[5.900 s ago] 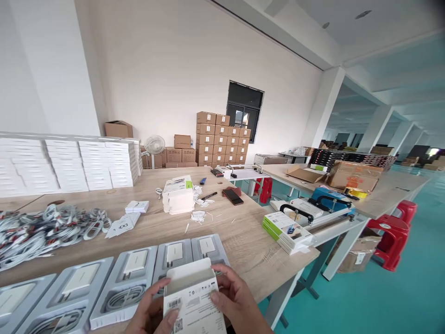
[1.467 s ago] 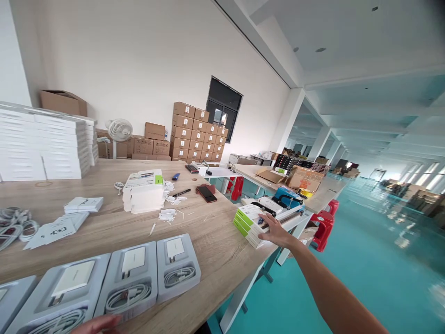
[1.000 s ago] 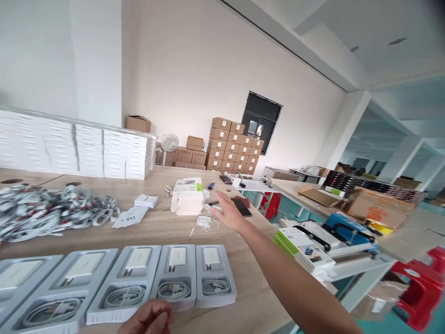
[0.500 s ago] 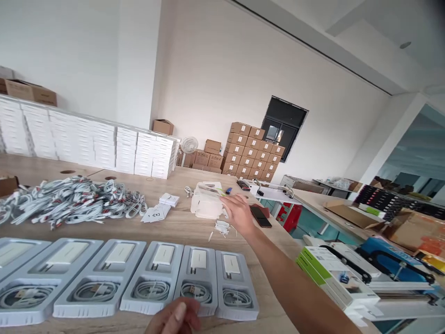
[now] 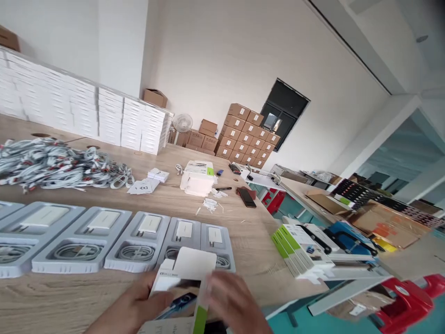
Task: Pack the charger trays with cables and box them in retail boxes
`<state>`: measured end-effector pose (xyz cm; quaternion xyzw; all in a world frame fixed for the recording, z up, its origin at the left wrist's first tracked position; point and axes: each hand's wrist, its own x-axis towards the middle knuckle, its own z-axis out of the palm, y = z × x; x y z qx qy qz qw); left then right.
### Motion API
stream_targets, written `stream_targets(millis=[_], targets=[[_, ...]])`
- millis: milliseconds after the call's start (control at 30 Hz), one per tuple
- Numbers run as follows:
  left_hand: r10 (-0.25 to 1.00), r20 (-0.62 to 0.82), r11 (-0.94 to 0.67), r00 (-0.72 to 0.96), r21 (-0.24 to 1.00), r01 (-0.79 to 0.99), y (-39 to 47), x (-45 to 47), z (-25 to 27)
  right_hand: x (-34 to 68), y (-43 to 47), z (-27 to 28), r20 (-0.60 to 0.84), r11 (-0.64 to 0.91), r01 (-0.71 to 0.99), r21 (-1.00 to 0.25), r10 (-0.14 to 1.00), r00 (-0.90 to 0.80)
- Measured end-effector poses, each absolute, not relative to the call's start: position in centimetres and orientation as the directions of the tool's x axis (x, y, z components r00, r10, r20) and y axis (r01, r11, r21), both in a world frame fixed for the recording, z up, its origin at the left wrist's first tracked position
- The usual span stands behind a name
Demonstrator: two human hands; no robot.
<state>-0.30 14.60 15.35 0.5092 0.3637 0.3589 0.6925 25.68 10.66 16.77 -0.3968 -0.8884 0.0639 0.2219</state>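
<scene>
My left hand (image 5: 139,297) grips a white carton (image 5: 184,273) with a green stripe and a printed picture on its front. The carton's top flap stands open toward the trays. At the carton's right edge, my right hand (image 5: 232,297) is smeared by motion, so its grip cannot be made out. Just beyond the carton is a row of grey plastic trays (image 5: 114,250), each with a white charger (image 5: 149,223) in its upper recess and a coiled cable (image 5: 136,253) below. The carton covers part of the two rightmost trays.
A heap of white cables (image 5: 62,162) lies at the left, near printed cards (image 5: 143,186). Flat white cartons (image 5: 198,178), paper scraps (image 5: 209,204) and a phone (image 5: 246,197) lie farther back. Several green-and-white boxes (image 5: 299,246) stand right. White boxes (image 5: 83,111) line the rear.
My right hand has come back from the flat cartons to near my body. A carton is now in my left hand, which held none before. The camera view has shifted.
</scene>
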Motion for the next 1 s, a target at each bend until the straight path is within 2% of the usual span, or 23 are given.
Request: stream_targets(millis=[100, 200, 333, 533, 600, 667, 767, 833, 867, 933, 1000], targets=[[0.851, -0.129, 0.151, 0.508, 0.989, -0.001, 14.8, -0.6, 14.8, 25.5, 13.5, 18.5, 0.314, 0.568, 0.744, -0.353, 0.821, -0.477], [0.847, -0.156, 0.164, 0.508, 0.986, 0.029, 14.7, -0.9, 14.3, 24.6, 15.5, 19.4, 0.192, 0.542, 0.740, -0.398, 0.838, -0.510], [0.832, -0.138, 0.118, 0.538, 0.990, 0.071, 14.7, -1.1, 14.0, 23.8, 16.3, 19.5, 0.166, 0.549, 0.756, -0.357, 0.834, -0.526], [0.773, -0.141, 0.174, 0.619, 0.985, 0.008, 14.9, -0.8, 14.9, 24.4, 16.3, 19.7, 0.115, 0.492, 0.778, -0.390, 0.865, -0.489], [0.749, -0.108, 0.151, 0.654, 0.988, -0.010, 15.0, -0.8, 15.8, 24.4, 16.3, 19.3, 0.111, 0.478, 0.801, -0.360, 0.875, -0.472], [0.688, -0.084, 0.160, 0.721, 0.986, -0.038, 15.1, -0.9, 16.9, 24.0, 16.3, 18.7, 0.124, 0.471, 0.837, -0.279, 0.882, -0.455], [0.679, -0.151, 0.215, 0.719, 0.977, 0.002, 15.3, -0.7, 18.2, 23.2, 15.9, 17.6, 0.142, 0.471, 0.856, -0.213, 0.882, -0.450], [0.757, -0.220, 0.179, 0.616, 0.975, 0.128, 15.4, -0.2, 18.4, 22.8, 15.3, 17.1, 0.136, 0.471, 0.834, -0.286, 0.882, -0.451], [0.791, -0.216, 0.128, 0.573, 0.973, 0.190, 15.4, 0.2, 18.3, 22.7, 15.0, 16.9, 0.120, 0.459, 0.810, -0.364, 0.886, -0.448], [0.829, -0.140, -0.001, 0.542, 0.968, 0.252, 15.4, 0.9, 18.0, 22.8, 14.4, 16.7, 0.038, 0.381, 0.720, -0.581, 0.896, -0.443], [0.833, -0.061, -0.101, 0.550, 0.961, 0.259, 15.2, 1.4, 17.7, 23.2, 14.0, 16.7, -0.094, 0.211, 0.565, -0.798, 0.882, -0.462]])
